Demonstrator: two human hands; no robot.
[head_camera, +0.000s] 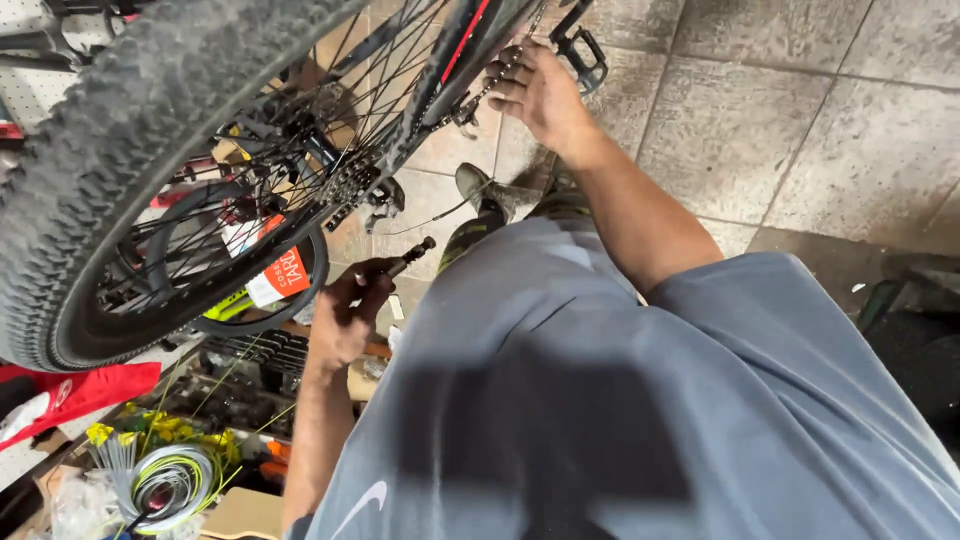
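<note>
A bicycle's knobbly rear tyre (90, 150) fills the upper left, with spokes, sprocket cluster (345, 185) and rear derailleur (385, 197) near the middle. My right hand (540, 92) reaches up to the chain (470, 100) beside the black pedal (582, 45), fingers curled around the chain and frame tube. My left hand (345, 310) hangs lower, closed around a dark tool (410, 253) whose tip points up toward the derailleur, a short gap away. My grey shirt covers the lower right.
A second wheel (250, 300) with an orange-and-white tag leans behind the tyre. Coiled cables (170, 485) and bundled yellow-tipped wires lie at lower left beside a red cloth (80, 390). Grey stone floor tiles (740, 110) spread to the right.
</note>
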